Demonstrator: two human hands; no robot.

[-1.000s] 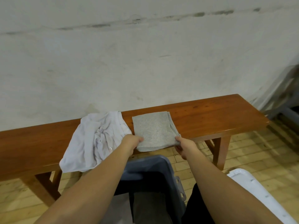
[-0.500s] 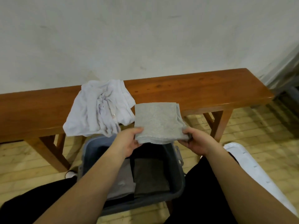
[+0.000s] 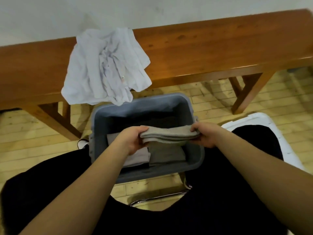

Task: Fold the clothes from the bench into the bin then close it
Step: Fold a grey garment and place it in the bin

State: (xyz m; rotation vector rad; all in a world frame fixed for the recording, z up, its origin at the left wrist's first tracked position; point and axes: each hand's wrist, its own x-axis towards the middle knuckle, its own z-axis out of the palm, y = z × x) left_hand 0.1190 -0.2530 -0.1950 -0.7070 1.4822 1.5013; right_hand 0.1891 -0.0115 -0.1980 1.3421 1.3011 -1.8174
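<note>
Dim indoor light, soft overall blur, wide-angle bending at edges

Between the left hand (image 3: 133, 141) and the right hand (image 3: 204, 135), pinched at both ends, the folded grey cloth (image 3: 169, 134) looks soft, matt and slightly nubbly, like knit. Directly below the grip, the bin (image 3: 191, 107) is smooth blue-grey plastic with a dull sheen; the folded pieces in it (image 3: 162, 154) are matt fabric. Beyond the grip, the bench (image 3: 211, 48) is varnished wood, glossy, with visible grain. On it, the white shirt (image 3: 105, 65) is thin, crumpled woven cloth. Right of the grip, the lid (image 3: 254, 118) is smooth white plastic.
</note>
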